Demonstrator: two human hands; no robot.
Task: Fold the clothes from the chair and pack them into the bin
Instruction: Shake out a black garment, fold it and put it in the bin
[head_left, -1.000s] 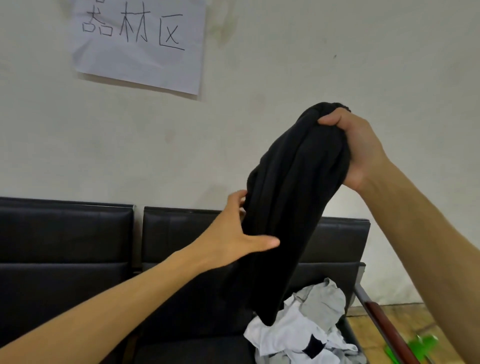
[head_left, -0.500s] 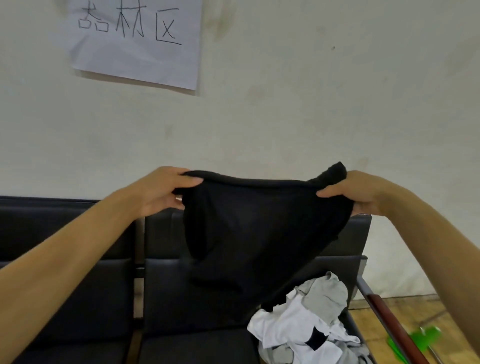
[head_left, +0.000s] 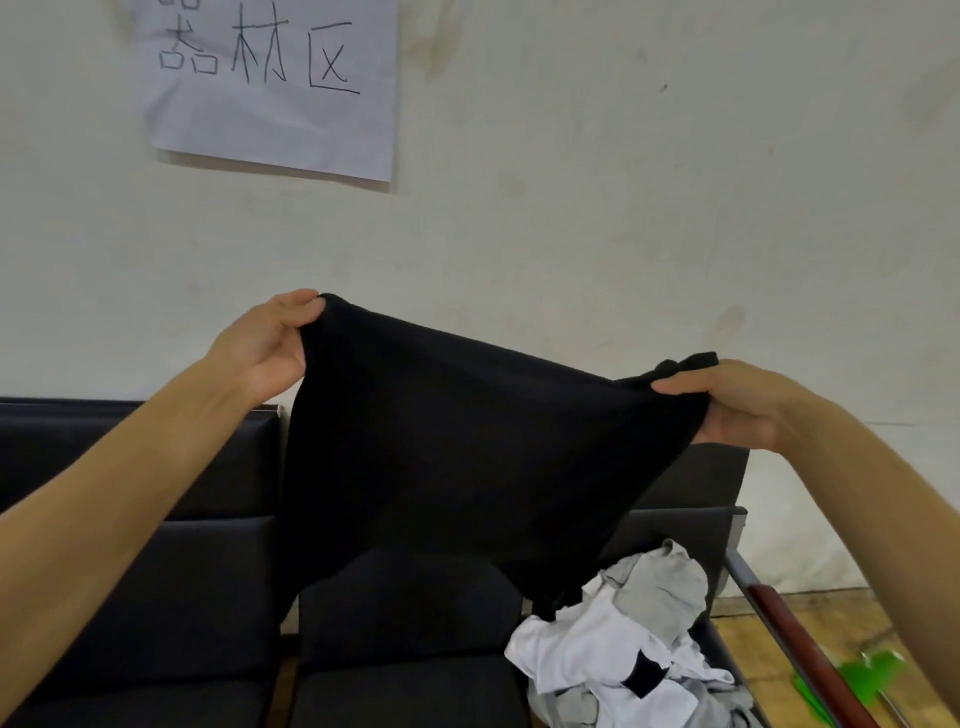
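A black garment (head_left: 457, 457) hangs spread out in the air in front of the black chairs (head_left: 171, 597). My left hand (head_left: 265, 348) grips its upper left corner, and my right hand (head_left: 727, 405) pinches its upper right corner. The cloth is stretched between both hands and its lower end hangs down toward the seat. A heap of white and grey clothes (head_left: 634, 639) lies on the right chair seat. No bin is in view.
A row of black padded chairs stands against a pale wall with a paper sign (head_left: 270, 83). A reddish armrest (head_left: 810, 649) ends the row at the right. Beyond it, a green object (head_left: 862, 686) lies on the wooden floor.
The garment hung bunched from my raised right hand; my left hand took a corner. Both hands have since moved apart and spread it wide.
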